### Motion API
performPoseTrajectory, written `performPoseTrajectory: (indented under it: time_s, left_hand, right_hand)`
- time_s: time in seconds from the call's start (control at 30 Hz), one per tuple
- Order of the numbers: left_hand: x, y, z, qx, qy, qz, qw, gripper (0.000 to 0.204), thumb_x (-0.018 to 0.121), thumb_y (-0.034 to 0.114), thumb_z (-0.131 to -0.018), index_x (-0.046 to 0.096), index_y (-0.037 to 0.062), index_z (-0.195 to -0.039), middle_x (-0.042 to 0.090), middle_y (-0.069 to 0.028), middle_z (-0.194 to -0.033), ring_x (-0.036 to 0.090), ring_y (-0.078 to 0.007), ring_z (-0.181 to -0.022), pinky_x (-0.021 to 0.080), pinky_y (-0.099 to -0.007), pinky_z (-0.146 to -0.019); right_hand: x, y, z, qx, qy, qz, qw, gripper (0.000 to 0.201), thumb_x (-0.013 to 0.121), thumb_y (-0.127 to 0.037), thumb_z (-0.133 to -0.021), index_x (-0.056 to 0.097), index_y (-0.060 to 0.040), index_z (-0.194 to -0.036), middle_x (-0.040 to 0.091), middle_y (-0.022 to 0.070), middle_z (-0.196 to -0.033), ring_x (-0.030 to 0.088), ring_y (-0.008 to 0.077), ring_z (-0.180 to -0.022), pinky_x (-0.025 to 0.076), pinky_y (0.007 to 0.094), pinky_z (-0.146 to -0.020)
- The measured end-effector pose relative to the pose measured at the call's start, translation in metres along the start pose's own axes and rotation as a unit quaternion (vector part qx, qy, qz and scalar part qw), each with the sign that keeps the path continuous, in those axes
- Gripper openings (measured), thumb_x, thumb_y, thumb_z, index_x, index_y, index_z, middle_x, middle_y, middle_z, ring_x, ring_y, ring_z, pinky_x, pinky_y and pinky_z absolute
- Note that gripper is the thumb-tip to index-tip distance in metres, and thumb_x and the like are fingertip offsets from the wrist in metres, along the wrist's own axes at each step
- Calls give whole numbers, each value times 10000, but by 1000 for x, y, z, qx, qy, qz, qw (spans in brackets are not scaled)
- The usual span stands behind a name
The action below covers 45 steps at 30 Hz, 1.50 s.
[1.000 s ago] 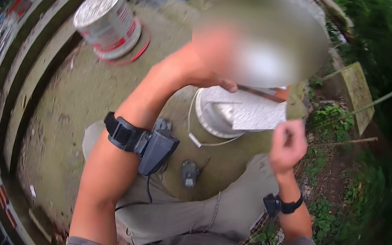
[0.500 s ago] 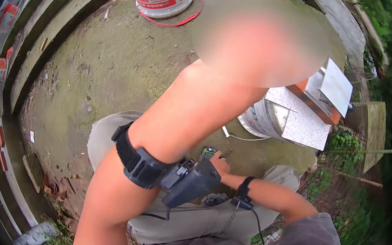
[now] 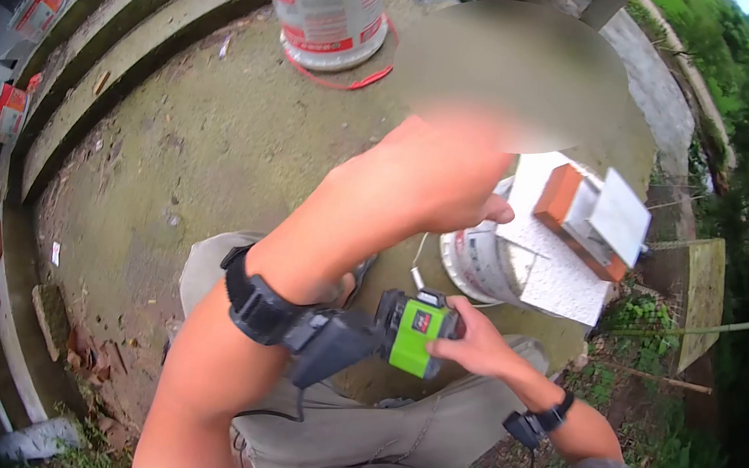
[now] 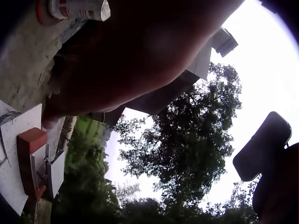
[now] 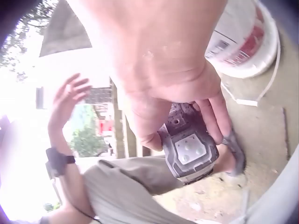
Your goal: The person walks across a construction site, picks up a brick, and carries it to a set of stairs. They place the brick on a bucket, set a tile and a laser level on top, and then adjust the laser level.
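My right hand (image 3: 479, 340) grips a boxy green-and-black laser level (image 3: 414, 337) with the thumb on one side and fingers on the other. In the right wrist view, a grey button panel (image 5: 189, 150) shows on its dark end. Raised in front of me, my left hand (image 3: 458, 184) is partly blurred out in the head view. The right wrist view shows that same left hand (image 5: 71, 100) holding nothing, its fingers spread. Beyond the laser level, an upturned white bucket (image 3: 476, 258) carries white speckled boards (image 3: 563, 289) with an orange-red brick (image 3: 560, 195) and small pale plates (image 3: 621, 216) on top.
Another white-and-red bucket (image 3: 330, 7) with a red handle stands on the mossy concrete floor (image 3: 145, 163). Curved concrete steps (image 3: 76, 106) run along the left, with more printed buckets (image 3: 4, 113) beyond. Plants and a bamboo pole (image 3: 726, 322) border the right side.
My right hand went from empty beside the boards down to the laser level on the ground, took hold of it and lifted it. My left arm rose across the view, then dropped back somewhat.
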<state>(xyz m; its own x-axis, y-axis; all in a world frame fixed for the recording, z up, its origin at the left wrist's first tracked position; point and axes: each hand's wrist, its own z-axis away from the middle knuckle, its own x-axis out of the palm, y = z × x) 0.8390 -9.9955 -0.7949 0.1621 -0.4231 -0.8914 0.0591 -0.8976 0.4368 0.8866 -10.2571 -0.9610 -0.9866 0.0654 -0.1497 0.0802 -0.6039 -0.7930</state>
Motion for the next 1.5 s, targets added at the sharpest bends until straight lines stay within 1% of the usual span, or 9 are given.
performPoseTrajectory:
  time_s: [0.17, 0.23, 0.3, 0.37, 0.47, 0.97, 1.23, 1.3, 1.5]
  left_hand:
    - [12, 38, -11, 16, 11, 197, 980, 513, 631, 387, -926, 596, -76, -1145, 657, -274, -1064, 632, -391, -1025, 499, -402, -892]
    - [46, 51, -16, -107, -47, 369, 922, 529, 569, 423, -971, 595, -59, -1187, 670, -201, -1114, 633, -297, -1062, 504, -386, -894]
    - [71, 80, -14, -140, -127, 510, 839, 617, 463, 528, -999, 567, -17, -1271, 658, -119, -1180, 604, -227, -1110, 500, -385, -926]
    - [91, 110, -9, -215, -249, 712, 620, 705, 346, 629, -991, 548, 28, -1298, 656, -103, -1159, 631, -234, -1075, 507, -389, -894]
    - [100, 136, -9, -186, -246, 807, 504, 692, 287, 634, -998, 447, 94, -1400, 594, -85, -1281, 598, -207, -1128, 500, -410, -906]
    - [109, 160, -20, -141, -184, 905, 355, 573, 388, 240, -884, 389, 155, -1450, 505, -62, -1399, 517, -232, -1240, 428, -480, -1001]
    - [96, 151, -32, -155, -158, 905, 362, 476, 399, 238, -899, 489, 100, -1346, 545, -104, -1345, 517, -265, -1221, 406, -550, -1007]
    - [85, 146, -43, -210, -111, 797, 555, 408, 425, 222, -937, 499, 39, -1294, 557, -157, -1289, 532, -283, -1188, 430, -542, -989]
    - [85, 94, -64, -334, 37, 648, 683, 236, 502, 158, -948, 569, -19, -1089, 634, -123, -939, 636, -214, -807, 528, -345, -690]
  right_hand:
    - [-60, -93, 111, -80, 111, 117, 984, 741, 807, -264, -704, 455, 26, -1288, 651, 147, -917, 633, 203, -785, 515, 332, -726]
    - [-77, -113, 144, -79, 185, 150, 968, 760, 807, -275, -685, 454, 23, -1288, 652, 164, -908, 645, 239, -784, 518, 350, -734]
    - [-92, -129, 169, -78, 254, 183, 946, 778, 808, -286, -667, 453, 21, -1288, 653, 181, -899, 658, 276, -784, 521, 368, -743]
    - [-100, -139, 184, -78, 351, 242, 901, 780, 793, -275, -652, 449, 15, -1288, 655, 197, -906, 669, 345, -807, 521, 409, -764]
    - [-105, -121, 189, -117, 434, 221, 865, 726, 793, -201, -657, 463, 28, -1261, 601, 133, -866, 604, 225, -757, 491, 330, -687]
    - [-114, -124, 197, -168, 494, 280, 806, 612, 807, -230, -680, 579, 58, -1170, 520, 138, -874, 551, 279, -793, 450, 369, -697]
    - [-140, -152, 193, -191, 463, 334, 799, 608, 791, -263, -674, 597, 47, -1159, 502, 163, -856, 546, 321, -802, 449, 401, -712]
    - [-160, -164, 195, -220, 460, 327, 795, 602, 787, -253, -656, 608, 55, -1141, 497, 157, -852, 548, 308, -809, 450, 385, -722]
    - [-203, -197, 176, -184, 432, 398, 788, 606, 772, -246, -617, 630, 13, -1147, 517, 170, -898, 536, 345, -914, 444, 404, -814]
